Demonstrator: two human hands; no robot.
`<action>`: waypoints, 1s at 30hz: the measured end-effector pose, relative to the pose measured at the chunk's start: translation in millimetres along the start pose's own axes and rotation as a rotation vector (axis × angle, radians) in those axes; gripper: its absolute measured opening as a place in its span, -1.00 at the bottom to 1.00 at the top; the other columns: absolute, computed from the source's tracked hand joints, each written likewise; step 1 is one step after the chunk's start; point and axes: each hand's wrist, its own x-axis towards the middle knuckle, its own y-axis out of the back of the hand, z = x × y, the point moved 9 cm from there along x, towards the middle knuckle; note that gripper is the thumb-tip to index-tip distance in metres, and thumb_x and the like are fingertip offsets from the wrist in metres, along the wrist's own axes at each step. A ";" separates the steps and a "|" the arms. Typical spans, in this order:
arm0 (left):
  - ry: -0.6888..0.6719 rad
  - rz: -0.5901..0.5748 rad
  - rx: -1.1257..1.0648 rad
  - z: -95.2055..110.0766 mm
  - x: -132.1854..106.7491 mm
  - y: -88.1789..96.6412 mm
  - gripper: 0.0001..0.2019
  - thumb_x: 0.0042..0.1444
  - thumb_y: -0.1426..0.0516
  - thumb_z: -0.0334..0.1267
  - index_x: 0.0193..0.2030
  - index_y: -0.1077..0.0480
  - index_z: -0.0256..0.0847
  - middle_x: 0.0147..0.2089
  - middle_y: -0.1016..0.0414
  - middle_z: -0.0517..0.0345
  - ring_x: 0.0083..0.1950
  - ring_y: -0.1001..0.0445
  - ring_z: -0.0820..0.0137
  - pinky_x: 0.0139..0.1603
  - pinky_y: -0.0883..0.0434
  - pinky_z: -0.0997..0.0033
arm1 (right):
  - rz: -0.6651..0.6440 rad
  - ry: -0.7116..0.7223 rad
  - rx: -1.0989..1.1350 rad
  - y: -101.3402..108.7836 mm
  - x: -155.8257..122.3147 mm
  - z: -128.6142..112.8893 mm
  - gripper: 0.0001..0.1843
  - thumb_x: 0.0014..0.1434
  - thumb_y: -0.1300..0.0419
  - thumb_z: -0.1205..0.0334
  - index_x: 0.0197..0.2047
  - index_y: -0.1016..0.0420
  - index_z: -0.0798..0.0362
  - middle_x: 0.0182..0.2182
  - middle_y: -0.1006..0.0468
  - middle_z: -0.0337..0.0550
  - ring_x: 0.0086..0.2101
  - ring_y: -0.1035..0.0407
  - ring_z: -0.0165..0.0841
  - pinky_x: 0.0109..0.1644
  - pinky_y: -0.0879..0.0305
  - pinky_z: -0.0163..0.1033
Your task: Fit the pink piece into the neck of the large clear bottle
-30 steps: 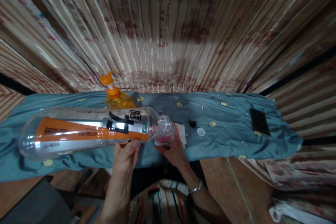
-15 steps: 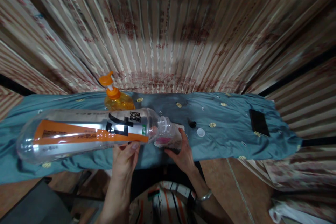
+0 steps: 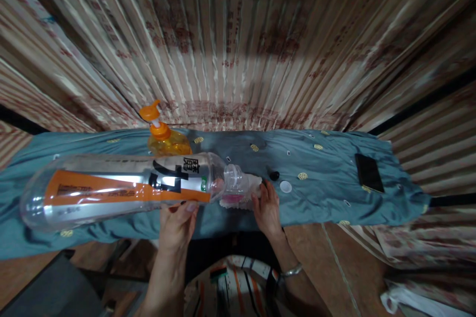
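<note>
My left hand grips a large clear plastic bottle with an orange and black label. It holds the bottle level above the table, with the open mouth pointing right. A small clear jar with something pink in its bottom sits right at that mouth, on a white cloth. My right hand lies beside the jar's right side with its fingers stretched out. The thumb touches the jar and the fingertips rest on the white cloth.
The table is covered with a blue cloth. An orange pump bottle of yellow liquid stands behind the big bottle. A small black cap, a white lid and a dark phone lie to the right. Striped curtains hang behind.
My right hand lowered the small jar from the bottle's mouth onto the table and loosened its hold, sliding to the jar's right side. The big bottle tilted slightly.
</note>
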 end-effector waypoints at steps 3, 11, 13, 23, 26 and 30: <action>0.007 0.002 0.006 -0.3 0.0 0.0 -0.57 -0.58 -0.56 -0.17 -0.53 -0.49 -0.06 -0.59 -0.47 0.38 -0.55 -0.46 0.43 -0.19 -0.61 0.26 | 0.013 -0.023 0.161 -0.2 5.7 -3.3 -0.43 0.43 0.05 -0.09 0.29 -0.30 0.14 0.26 -0.36 0.28 0.28 -0.26 0.00 0.30 -0.27 0.25; -0.007 0.012 0.028 3.8 -0.7 -1.9 -0.44 -0.58 -0.55 -0.15 -0.29 -0.59 -0.02 -0.57 -0.47 0.36 -0.46 -0.52 0.34 -0.10 -0.58 0.20 | -0.030 -0.102 0.499 -5.8 14.0 -17.0 -0.32 0.39 -0.04 -0.04 0.44 -0.06 0.11 0.27 -0.38 0.21 0.16 -0.41 -0.07 0.22 -0.40 0.12; -0.009 0.005 0.034 4.2 -0.3 -3.1 -0.41 -0.58 -0.55 -0.14 -0.25 -0.60 -0.03 -0.52 -0.51 0.32 -0.40 -0.55 0.30 -0.08 -0.58 0.16 | -0.061 -0.061 0.541 -10.3 16.6 -21.7 -0.31 0.39 -0.03 0.03 0.47 0.01 0.08 0.26 -0.39 0.18 0.15 -0.43 -0.10 0.19 -0.43 0.08; -0.008 0.019 0.058 4.2 0.2 -0.9 -0.56 -0.60 -0.55 -0.10 -0.60 -0.44 -0.08 -0.63 -0.42 0.33 -0.49 -0.50 0.35 -0.18 -0.60 0.20 | -0.155 0.251 0.363 -21.7 3.0 -43.1 -0.21 0.31 -0.12 0.05 0.49 0.07 0.06 0.37 -0.25 0.18 0.34 -0.18 0.01 0.35 -0.20 0.27; 0.001 0.020 0.064 3.2 0.0 -0.2 -0.56 -0.58 -0.55 -0.09 -0.52 -0.50 -0.08 -0.56 -0.48 0.29 -0.44 -0.54 0.31 -0.18 -0.60 0.18 | -0.133 0.189 0.328 -23.7 5.6 -44.7 -0.06 0.21 -0.27 -0.12 0.48 0.03 0.05 0.35 -0.29 0.20 0.32 -0.21 0.07 0.33 -0.22 0.29; 0.006 0.014 0.060 2.8 0.1 -1.2 -0.49 -0.58 -0.55 -0.10 -0.38 -0.56 -0.07 -0.50 -0.53 0.24 -0.38 -0.57 0.25 -0.09 -0.58 0.09 | -0.123 0.129 0.326 -28.8 10.1 -47.9 -0.01 0.09 -0.37 -0.21 0.43 -0.10 0.02 0.33 -0.31 0.18 0.32 -0.22 0.07 0.33 -0.22 0.28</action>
